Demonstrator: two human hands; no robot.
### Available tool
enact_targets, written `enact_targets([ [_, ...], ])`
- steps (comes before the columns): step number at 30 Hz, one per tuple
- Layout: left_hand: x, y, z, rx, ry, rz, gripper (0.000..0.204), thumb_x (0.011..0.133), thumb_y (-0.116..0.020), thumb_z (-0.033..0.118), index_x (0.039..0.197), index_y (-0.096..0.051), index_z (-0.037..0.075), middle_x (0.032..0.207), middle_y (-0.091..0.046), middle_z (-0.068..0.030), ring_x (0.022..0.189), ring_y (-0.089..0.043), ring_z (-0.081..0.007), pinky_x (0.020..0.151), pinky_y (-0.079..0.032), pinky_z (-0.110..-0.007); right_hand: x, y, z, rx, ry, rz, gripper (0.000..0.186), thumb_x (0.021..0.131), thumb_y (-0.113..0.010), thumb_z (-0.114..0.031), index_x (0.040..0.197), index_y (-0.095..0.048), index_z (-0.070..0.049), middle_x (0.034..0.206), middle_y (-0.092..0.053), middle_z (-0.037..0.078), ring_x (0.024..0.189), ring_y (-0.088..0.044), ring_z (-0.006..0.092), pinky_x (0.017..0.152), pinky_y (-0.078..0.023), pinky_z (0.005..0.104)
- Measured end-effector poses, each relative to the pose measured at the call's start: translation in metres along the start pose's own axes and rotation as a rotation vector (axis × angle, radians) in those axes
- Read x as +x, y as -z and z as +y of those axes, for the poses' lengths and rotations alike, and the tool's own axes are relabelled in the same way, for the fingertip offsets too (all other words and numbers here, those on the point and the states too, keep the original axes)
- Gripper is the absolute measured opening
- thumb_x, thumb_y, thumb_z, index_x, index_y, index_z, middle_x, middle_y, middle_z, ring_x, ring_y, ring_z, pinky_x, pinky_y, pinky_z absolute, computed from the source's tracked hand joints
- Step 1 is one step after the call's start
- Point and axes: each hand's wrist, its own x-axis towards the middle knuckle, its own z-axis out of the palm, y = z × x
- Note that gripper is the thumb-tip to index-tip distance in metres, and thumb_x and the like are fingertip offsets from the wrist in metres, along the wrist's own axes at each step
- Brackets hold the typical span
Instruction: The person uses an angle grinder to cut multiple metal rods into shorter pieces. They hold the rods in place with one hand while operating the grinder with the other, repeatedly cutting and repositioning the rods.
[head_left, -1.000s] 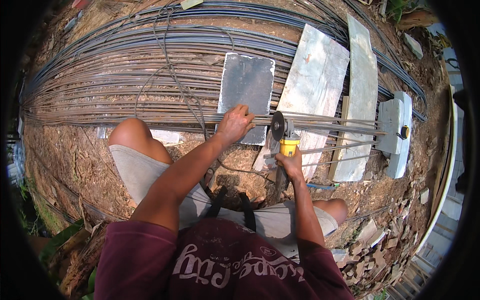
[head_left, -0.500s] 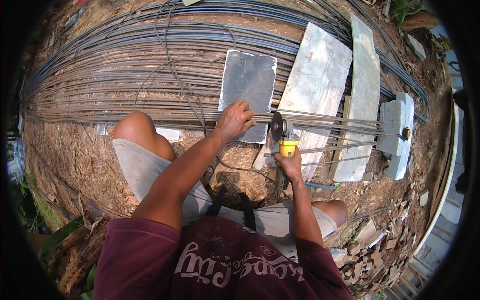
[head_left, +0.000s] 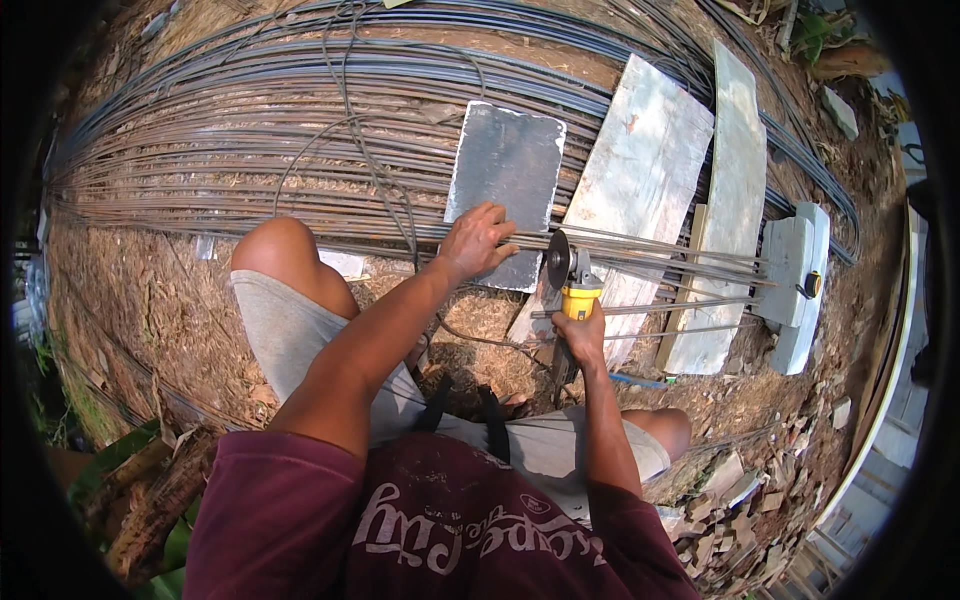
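Note:
My left hand [head_left: 480,241] is closed over a bundle of thin steel rebar [head_left: 690,250], just past the lower part of a dark grey board [head_left: 508,165]. In my right hand [head_left: 582,334] is a yellow angle grinder [head_left: 580,299], gripped by its body. Its dark cutting disc [head_left: 558,258] stands upright against or very close to the bars, a little right of my left hand; whether it touches cannot be made out. Right of the disc, the bars run over two pale planks [head_left: 640,150] to a grey block [head_left: 800,290].
Many long steel rods [head_left: 250,150] spread across the ground ahead and to the left. A dark cable [head_left: 365,150] loops over them. A small black and yellow object [head_left: 811,285] sits on the grey block. Broken rubble [head_left: 735,510] lies at lower right.
The view has shifted slightly, so the board, planks and block appear a little further right and lower. Both hands keep their grips, with the grinder still at the bars.

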Motion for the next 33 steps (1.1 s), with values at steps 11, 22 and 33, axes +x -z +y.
enact_targets([
  [11,-0.002,0.001,-0.002,-0.014,-0.008,0.010,0.034,0.087,-0.084,0.037,0.101,-0.073,0.007,0.105,-0.064,-0.0116,0.109,-0.063,-0.0324,0.094,-0.056,-0.046,0.003,-0.004,0.002,-0.011,0.029,0.049,0.051,0.077,-0.087,-0.009,0.121,-0.064,0.002,0.096,-0.075,0.010,0.079,-0.070,0.0197,0.071,-0.058,0.0356],
  [22,-0.005,-0.001,-0.004,-0.025,0.029,-0.017,0.035,0.086,-0.086,0.037,0.107,-0.075,0.011,0.109,-0.066,-0.0101,0.116,-0.062,-0.0306,0.101,-0.055,-0.045,0.008,-0.009,0.006,-0.007,0.065,0.059,0.048,0.078,-0.086,-0.008,0.119,-0.063,0.001,0.092,-0.073,0.007,0.075,-0.069,0.0170,0.068,-0.057,0.0338],
  [33,-0.008,-0.007,-0.011,-0.028,0.017,0.008,0.038,0.088,-0.085,0.039,0.112,-0.075,0.012,0.113,-0.064,-0.0102,0.117,-0.061,-0.0314,0.103,-0.054,-0.045,0.006,-0.008,0.005,0.034,0.037,0.029,0.048,0.080,-0.085,-0.004,0.122,-0.062,0.000,0.093,-0.072,0.007,0.073,-0.068,0.0164,0.065,-0.056,0.0326],
])
